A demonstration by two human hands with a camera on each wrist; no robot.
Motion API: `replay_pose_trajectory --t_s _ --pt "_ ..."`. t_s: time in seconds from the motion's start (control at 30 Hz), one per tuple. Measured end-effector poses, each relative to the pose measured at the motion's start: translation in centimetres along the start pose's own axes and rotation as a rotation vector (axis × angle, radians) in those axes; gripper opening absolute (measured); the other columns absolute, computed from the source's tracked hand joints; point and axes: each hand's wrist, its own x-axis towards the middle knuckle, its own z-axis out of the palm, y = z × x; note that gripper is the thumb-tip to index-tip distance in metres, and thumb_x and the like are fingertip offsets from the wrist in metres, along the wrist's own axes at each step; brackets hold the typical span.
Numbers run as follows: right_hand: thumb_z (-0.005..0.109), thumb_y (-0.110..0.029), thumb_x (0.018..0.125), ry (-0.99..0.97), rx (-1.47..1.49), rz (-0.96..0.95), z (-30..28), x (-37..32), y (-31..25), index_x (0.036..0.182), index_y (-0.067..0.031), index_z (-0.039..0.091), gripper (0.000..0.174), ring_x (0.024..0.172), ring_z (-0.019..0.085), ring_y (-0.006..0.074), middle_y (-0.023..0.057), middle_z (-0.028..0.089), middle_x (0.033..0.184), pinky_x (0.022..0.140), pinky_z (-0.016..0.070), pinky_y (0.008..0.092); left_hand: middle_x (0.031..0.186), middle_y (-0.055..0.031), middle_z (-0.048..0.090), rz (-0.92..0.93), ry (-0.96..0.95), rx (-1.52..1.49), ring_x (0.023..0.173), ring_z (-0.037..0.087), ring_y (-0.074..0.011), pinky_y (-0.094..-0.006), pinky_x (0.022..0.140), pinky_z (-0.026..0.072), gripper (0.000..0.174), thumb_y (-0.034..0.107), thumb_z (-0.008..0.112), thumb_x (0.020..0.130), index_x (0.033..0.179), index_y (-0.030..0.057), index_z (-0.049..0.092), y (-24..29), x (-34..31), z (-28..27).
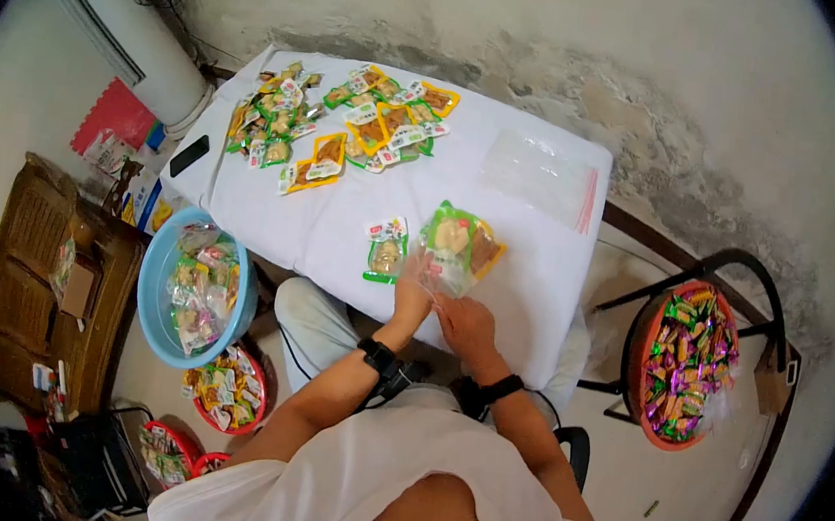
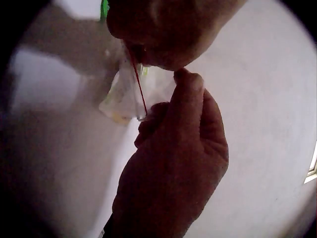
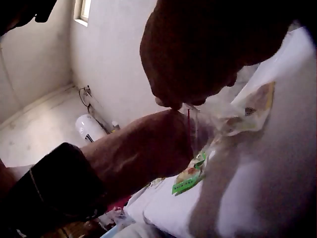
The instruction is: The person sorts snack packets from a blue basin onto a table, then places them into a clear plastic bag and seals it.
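both hands meet at the 6 o'clock edge of the white-covered table (image 1: 341, 223), on a clear bag (image 1: 454, 249) stuffed with snack packets. the left hand (image 1: 412, 295) pinches the bag's mouth between thumb and curled fingers, right at the red zip strip (image 2: 138, 84). the right hand (image 1: 466, 326) pinches the same mouth just beside it, and the two hands touch. the mouth is lifted toward the person, while the bag's filled end points to 12 o'clock over the cloth. a single green packet (image 1: 386, 247) lies flat just at the bag's 9 o'clock. a loose pile of packets (image 1: 340, 123) spreads over the table's 11 o'clock corner, and a stack of empty bags (image 1: 541, 177) sits at 1 o'clock. at the person's 9 o'clock, on the floor, stands a blue basin (image 1: 149, 285) with filled bags in it. at 3 o'clock a red basket (image 1: 643, 343) of wrapped sweets rests on a black stool (image 1: 749, 260).
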Motion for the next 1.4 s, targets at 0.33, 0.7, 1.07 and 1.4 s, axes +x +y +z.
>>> replay_pose_trajectory --t_s 0.33,0.7,1.07,1.4 --pt "0.059 -0.015 0.082 -0.024 0.016 0.05 0.9 0.0 0.2 0.095 -0.0092 0.065 0.016 0.06 0.055 0.0297 0.0105 0.057 0.066 0.053 0.043 0.0414 0.134 -0.0291 0.033 0.285 0.024 0.319 0.124 0.03 -0.0452 -0.0496 0.101 0.0285 0.05 0.004 0.056 0.076 0.125 -0.0005 0.045 4.8 -1.4 -0.9" --pt "0.06 -0.008 0.078 0.004 0.035 -0.042 0.5 0.7 -0.7 0.092 -0.0109 0.065 0.015 0.057 0.053 0.0264 0.0072 0.053 0.062 0.052 0.0424 0.0385 0.141 -0.0211 0.028 0.347 -0.244 1.088 0.132 0.026 -0.0365 -0.0419 0.102 0.0311 0.055 0.013 0.048 0.08 0.13 -0.007 0.037 3.9 1.5 -1.8" --pt "0.061 -0.011 0.08 -0.022 -0.003 0.016 -0.9 2.0 0.3 0.095 -0.0091 0.064 0.015 0.059 0.054 0.0283 0.0102 0.054 0.063 0.052 0.0414 0.0405 0.134 -0.0218 0.038 0.307 -0.372 0.496 0.125 0.038 -0.0325 -0.0399 0.102 0.0331 0.051 0.006 0.051 0.081 0.129 -0.0044 0.037 4.5 0.4 -3.8" --pt "0.06 -0.017 0.082 -0.035 0.013 0.102 -1.1 0.9 0.9 0.097 -0.0113 0.063 0.017 0.059 0.054 0.0283 0.0092 0.055 0.061 0.052 0.0415 0.0411 0.098 -0.0008 0.062 -0.353 -0.071 -0.526 0.081 0.055 -0.0077 -0.0246 0.074 0.046 0.026 0.024 0.053 0.092 0.11 0.0064 0.058 1.7 8.5 -15.8"
